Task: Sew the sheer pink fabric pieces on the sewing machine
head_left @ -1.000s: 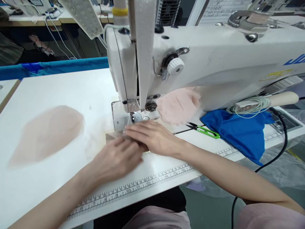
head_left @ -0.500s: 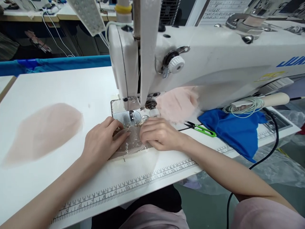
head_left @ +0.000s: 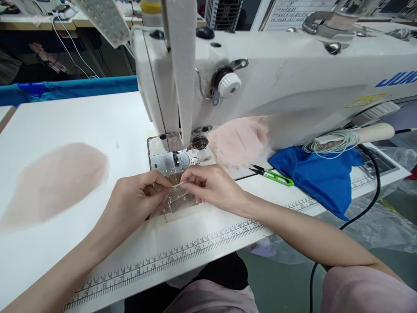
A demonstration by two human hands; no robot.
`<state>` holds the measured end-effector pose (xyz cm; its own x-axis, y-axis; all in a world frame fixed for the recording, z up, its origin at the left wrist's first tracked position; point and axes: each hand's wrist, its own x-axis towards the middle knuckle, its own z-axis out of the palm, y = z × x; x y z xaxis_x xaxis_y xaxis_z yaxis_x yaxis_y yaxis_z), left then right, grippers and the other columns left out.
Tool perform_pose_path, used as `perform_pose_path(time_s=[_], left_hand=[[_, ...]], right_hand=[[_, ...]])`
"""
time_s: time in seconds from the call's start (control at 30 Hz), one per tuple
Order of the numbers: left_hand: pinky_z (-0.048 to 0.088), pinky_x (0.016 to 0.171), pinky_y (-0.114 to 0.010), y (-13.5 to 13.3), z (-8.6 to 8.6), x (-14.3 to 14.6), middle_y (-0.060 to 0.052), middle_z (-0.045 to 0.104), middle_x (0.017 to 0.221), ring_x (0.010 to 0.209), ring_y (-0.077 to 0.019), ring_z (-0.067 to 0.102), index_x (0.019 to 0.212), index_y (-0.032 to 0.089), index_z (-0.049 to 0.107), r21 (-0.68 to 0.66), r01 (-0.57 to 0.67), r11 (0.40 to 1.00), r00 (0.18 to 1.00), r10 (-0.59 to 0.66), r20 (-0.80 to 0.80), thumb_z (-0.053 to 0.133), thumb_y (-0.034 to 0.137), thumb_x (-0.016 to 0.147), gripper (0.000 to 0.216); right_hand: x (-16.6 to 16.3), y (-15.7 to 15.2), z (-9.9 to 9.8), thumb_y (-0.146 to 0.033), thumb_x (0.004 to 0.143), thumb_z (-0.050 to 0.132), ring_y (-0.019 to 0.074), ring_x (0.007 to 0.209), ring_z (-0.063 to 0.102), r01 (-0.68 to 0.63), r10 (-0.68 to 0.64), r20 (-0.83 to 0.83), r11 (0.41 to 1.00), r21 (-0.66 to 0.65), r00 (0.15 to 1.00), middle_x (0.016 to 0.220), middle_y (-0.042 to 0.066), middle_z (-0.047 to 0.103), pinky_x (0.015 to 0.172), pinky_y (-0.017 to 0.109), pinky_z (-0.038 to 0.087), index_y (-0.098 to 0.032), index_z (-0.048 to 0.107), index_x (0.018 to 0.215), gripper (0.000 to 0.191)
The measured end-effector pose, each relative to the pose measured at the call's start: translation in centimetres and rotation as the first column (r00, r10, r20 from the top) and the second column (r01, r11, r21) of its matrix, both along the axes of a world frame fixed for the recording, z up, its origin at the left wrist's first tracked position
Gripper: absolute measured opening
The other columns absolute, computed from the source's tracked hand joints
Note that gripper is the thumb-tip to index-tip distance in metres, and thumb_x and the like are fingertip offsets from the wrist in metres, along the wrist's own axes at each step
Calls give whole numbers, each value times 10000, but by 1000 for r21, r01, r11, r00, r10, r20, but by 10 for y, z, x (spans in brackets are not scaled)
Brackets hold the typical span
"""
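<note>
Just in front of the needle area of a white sewing machine [head_left: 273, 74], both hands pinch a thin, see-through piece of fabric [head_left: 176, 186]. My left hand [head_left: 138, 195] is closed on its left part, thumb against forefinger. Close by on the right, my right hand [head_left: 213, 187] grips the same edge between thumb and fingertips. Only a short strip shows between the fingertips; much of the piece is hidden or too sheer to trace. Behind the hands stands the presser foot [head_left: 176, 158] over the metal needle plate [head_left: 158, 161]. Clear, shiny film [head_left: 182, 201] covers the table beneath.
A sheer pinkish fabric piece [head_left: 61, 182] lies flat on the left. More pink fabric [head_left: 239, 141] is bunched under the machine arm. Green thread snips [head_left: 276, 177] and a blue cloth [head_left: 312, 178] lie to the right. A printed ruler [head_left: 169, 261] runs along the front edge.
Both hands have come off the flat position on the film, lifted slightly and drawn together, now pinching the fabric edge between their fingertips. The camera view has shifted slightly.
</note>
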<state>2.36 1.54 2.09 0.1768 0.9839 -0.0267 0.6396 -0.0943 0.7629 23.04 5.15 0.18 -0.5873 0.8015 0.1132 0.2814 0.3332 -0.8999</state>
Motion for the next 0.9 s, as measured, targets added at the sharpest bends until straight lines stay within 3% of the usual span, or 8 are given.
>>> perform_pose_path(time_s=[0.13, 0.23, 0.37, 0.53, 0.7, 0.9], left_hand=[[430, 465, -183, 1, 0, 1, 44, 697, 664, 503, -82, 557, 826, 246, 692, 13, 44, 999, 999, -45, 22, 668, 310, 825, 68], [481, 523, -210, 2, -2, 2, 16, 714, 777, 600, -108, 610, 913, 259, 721, 59, 126, 990, 992, -126, 2, 613, 336, 877, 137], [459, 491, -215, 4, -4, 2, 9, 689, 781, 571, -99, 582, 925, 270, 740, 84, 210, 974, 977, -207, -41, 541, 301, 920, 201], [451, 493, -207, 1, -4, 3, 20, 664, 740, 554, -88, 571, 904, 240, 735, 269, 192, 944, 975, -151, -164, 546, 273, 919, 193], [437, 478, -189, -4, -6, 4, 24, 661, 741, 534, -65, 554, 970, 213, 713, 475, 224, 851, 959, -107, -261, 541, 250, 950, 178], [428, 456, -192, -6, -9, 3, 26, 668, 731, 564, -72, 592, 940, 205, 686, 547, 235, 803, 951, -74, -300, 557, 240, 951, 134]], right_hand=[[-1, 1, -3, -103, 873, 588, 64, 604, 586, 5, -16, 41, 966, 259, 999, 690, -41, 640, 577, 175, 456, -164, 640, 835, 88], [-1, -1, -4, -113, 884, 578, 63, 607, 579, -5, -7, 36, 942, 336, 999, 707, -37, 649, 584, 178, 448, -162, 642, 843, 91], [-1, -2, -5, -181, 907, 593, 74, 612, 600, 2, -22, 56, 942, 335, 998, 721, -30, 671, 587, 189, 453, -167, 639, 911, 48], [0, -1, -4, -185, 899, 612, 82, 599, 615, 10, -34, 83, 959, 283, 996, 721, -29, 686, 584, 199, 457, -165, 629, 961, 66], [0, -1, -3, -167, 902, 596, 73, 565, 597, 0, -18, 66, 966, 258, 998, 683, -41, 670, 567, 189, 451, -165, 634, 947, 59], [1, -2, -4, -165, 905, 574, 73, 561, 575, -24, 10, 50, 958, 284, 999, 672, -46, 650, 560, 188, 452, -174, 624, 954, 71]])
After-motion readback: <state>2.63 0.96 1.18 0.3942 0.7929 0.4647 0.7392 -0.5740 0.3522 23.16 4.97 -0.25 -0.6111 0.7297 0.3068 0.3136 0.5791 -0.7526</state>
